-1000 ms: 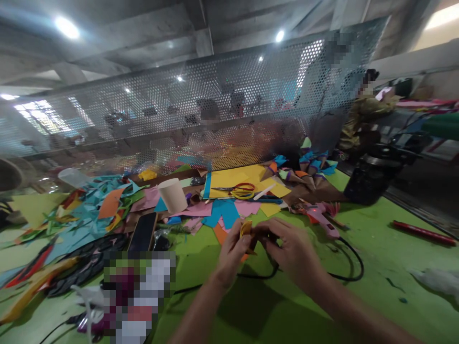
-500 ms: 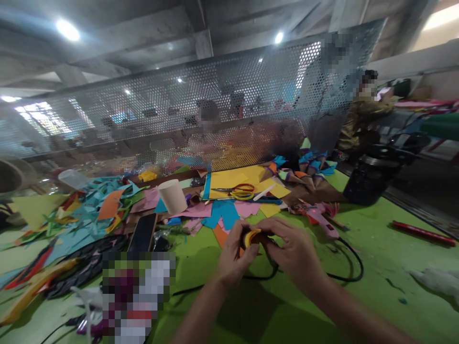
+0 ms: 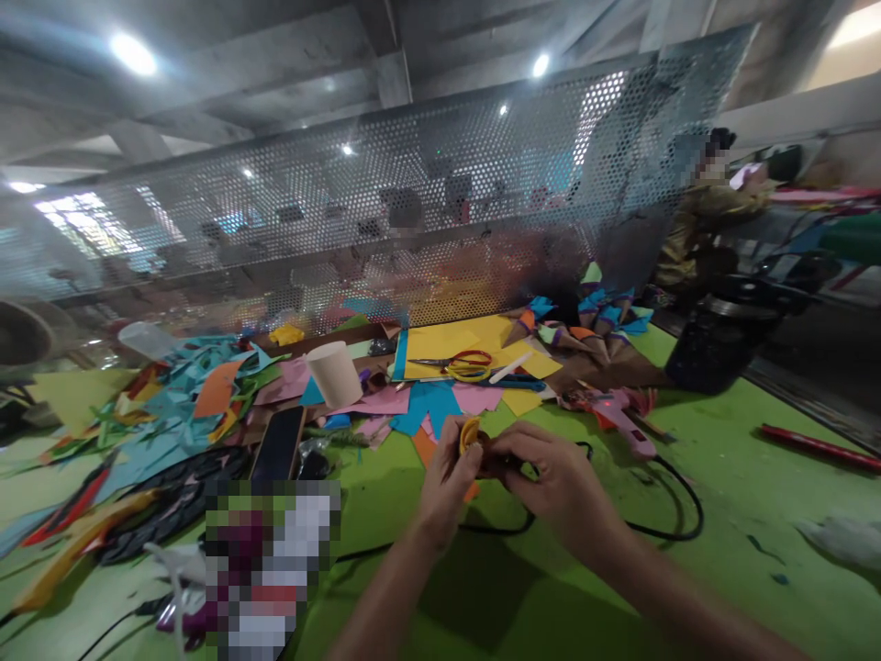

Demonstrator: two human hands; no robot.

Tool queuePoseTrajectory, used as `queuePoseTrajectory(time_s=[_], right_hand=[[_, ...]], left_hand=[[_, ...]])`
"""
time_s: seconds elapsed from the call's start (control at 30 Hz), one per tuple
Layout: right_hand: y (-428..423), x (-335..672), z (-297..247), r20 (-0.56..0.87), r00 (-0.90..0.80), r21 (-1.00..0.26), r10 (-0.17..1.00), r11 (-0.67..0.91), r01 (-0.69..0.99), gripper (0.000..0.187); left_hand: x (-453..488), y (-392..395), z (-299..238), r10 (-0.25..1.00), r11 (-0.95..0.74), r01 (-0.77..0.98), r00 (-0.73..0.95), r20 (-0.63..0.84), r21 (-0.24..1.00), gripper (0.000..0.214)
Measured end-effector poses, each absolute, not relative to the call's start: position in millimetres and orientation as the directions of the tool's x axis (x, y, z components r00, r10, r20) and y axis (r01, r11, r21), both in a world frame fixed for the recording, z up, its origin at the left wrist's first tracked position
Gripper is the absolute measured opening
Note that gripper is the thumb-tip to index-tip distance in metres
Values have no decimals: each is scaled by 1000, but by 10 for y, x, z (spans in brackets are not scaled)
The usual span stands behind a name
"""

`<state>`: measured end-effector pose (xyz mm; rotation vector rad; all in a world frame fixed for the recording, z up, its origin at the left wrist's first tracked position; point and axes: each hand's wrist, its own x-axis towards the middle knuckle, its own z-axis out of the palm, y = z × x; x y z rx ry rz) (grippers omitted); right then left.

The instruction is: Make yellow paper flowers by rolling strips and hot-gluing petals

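Note:
A small curled yellow paper piece (image 3: 470, 433), with a darker brownish part at its right, sits between my two hands above the green table. My left hand (image 3: 442, 487) is closed around its left side, thumb pressed against the front. The fingers of my right hand (image 3: 551, 473) pinch its right end; the fingertips are partly hidden. Below the hands a bit of orange paper (image 3: 472, 492) shows. A pink glue gun (image 3: 623, 422) lies to the right of my right hand, its black cord running behind and under both hands.
Scissors (image 3: 468, 365) rest on yellow paper sheets (image 3: 440, 341). A white paper roll (image 3: 335, 375), a phone (image 3: 277, 445) and coloured scraps (image 3: 185, 376) lie left. Small paper cones (image 3: 598, 330), a black tumbler (image 3: 716, 335) and a red pen (image 3: 819, 447) are right. A perforated metal panel (image 3: 309, 229) stands behind.
Both hands have shifted slightly left, and the curled paper is tilted more, showing its brownish right part. The right hand's fingers have drawn a little away from the left hand.

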<state>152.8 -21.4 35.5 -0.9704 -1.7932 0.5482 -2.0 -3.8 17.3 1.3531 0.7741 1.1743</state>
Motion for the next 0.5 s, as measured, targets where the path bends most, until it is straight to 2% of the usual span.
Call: queuePoseTrajectory(time_s=[0.1, 0.2, 0.3, 0.4, 0.5], right_hand=[[-217, 1543, 359, 558, -153, -720, 816, 568, 398, 26], [-236, 1551, 398, 561, -115, -733, 820, 557, 390, 19], [-247, 1540, 428, 520, -207, -730, 829, 557, 396, 7], [-233, 1521, 422, 491, -298, -705, 818, 575, 415, 13], [-208, 1514, 400, 481, -261, -716, 837, 547, 434, 15]], left_hand=[[-13, -42, 167, 938, -108, -208, 301, 169, 972, 33], [1, -31, 148, 962, -81, -228, 237, 136, 970, 34], [0, -12, 124, 968, -123, -186, 195, 159, 975, 33], [-14, -11, 116, 961, -168, -114, 203, 188, 979, 34], [-28, -26, 130, 953, -157, -92, 248, 176, 983, 34]])
